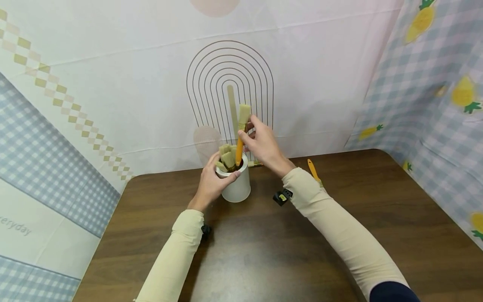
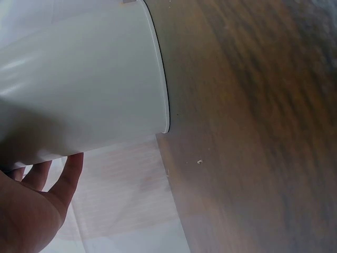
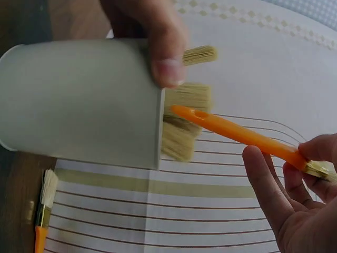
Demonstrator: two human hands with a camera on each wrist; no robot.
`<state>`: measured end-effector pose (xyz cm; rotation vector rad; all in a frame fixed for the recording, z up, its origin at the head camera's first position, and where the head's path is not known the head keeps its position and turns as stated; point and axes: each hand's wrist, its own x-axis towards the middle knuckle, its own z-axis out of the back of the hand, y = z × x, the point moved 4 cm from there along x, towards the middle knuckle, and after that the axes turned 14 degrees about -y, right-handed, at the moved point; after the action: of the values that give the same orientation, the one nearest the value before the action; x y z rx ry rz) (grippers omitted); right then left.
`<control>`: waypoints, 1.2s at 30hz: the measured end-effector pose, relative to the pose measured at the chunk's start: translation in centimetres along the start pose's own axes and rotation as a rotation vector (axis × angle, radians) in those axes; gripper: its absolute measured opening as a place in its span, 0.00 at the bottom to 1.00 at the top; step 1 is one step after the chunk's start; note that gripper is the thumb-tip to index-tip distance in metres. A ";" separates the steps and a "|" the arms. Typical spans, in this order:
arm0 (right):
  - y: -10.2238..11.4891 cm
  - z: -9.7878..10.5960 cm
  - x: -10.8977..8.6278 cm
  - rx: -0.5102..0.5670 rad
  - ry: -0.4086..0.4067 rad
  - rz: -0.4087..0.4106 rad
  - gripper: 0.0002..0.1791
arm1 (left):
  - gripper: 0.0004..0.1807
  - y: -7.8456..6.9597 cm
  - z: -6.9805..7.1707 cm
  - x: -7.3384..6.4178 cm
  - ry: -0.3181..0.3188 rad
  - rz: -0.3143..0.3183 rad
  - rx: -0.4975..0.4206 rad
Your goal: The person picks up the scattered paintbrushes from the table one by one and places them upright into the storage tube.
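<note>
A white cylindrical cup (image 1: 237,188) stands upright on the table with several paintbrushes (image 1: 227,159) in it, pale bristles up. My left hand (image 1: 211,181) grips the cup near its rim, thumb on the near side; the left wrist view shows its fingers (image 2: 67,182) curled at the cup's wall. Above the cup, my right hand (image 1: 262,142) pinches another paintbrush (image 3: 237,136) near its ferrule. That brush is bristles up, its orange handle pointing down at the cup's mouth. Whether the handle tip is inside the rim, I cannot tell.
One orange-handled paintbrush (image 1: 312,169) lies on the brown table (image 1: 241,251) to the right, partly hidden by my right sleeve. Behind the cup lies another brush (image 1: 255,164), close to the patterned cloth wall (image 1: 151,105).
</note>
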<state>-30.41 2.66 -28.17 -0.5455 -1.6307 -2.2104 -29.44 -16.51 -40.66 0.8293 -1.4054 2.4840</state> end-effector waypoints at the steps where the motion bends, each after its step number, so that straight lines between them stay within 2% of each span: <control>1: -0.1 -0.1 0.0 -0.016 0.008 0.008 0.17 | 0.47 0.0 0.0 0.0 0.000 0.002 0.001; 6: -0.8 -0.8 -0.1 -0.095 0.063 0.027 0.23 | 0.47 0.0 0.0 0.0 0.003 0.007 0.011; 10: -1.2 -1.3 -0.7 -0.124 0.118 0.050 0.19 | 0.47 0.1 0.0 0.0 0.005 0.003 0.005; 17: -1.3 -2.3 -1.9 -0.292 0.204 0.220 0.17 | 0.46 0.0 0.1 0.0 0.000 -0.015 -0.011; 20: -1.5 -2.6 -2.4 -0.353 0.226 0.263 0.15 | 0.45 -0.1 0.1 -0.1 0.000 -0.016 -0.020; 29: -2.5 -3.7 -3.0 -0.446 0.220 0.270 0.11 | 0.44 0.0 0.1 0.0 -0.002 -0.010 -0.014; 36: -3.1 -3.9 -3.1 -0.432 0.228 0.243 0.09 | 0.44 -0.1 0.1 0.0 0.001 0.000 -0.038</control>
<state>-29.65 -0.05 -33.34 -0.5420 -0.9233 -2.3395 -29.35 -16.57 -40.52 0.8200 -1.4471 2.4493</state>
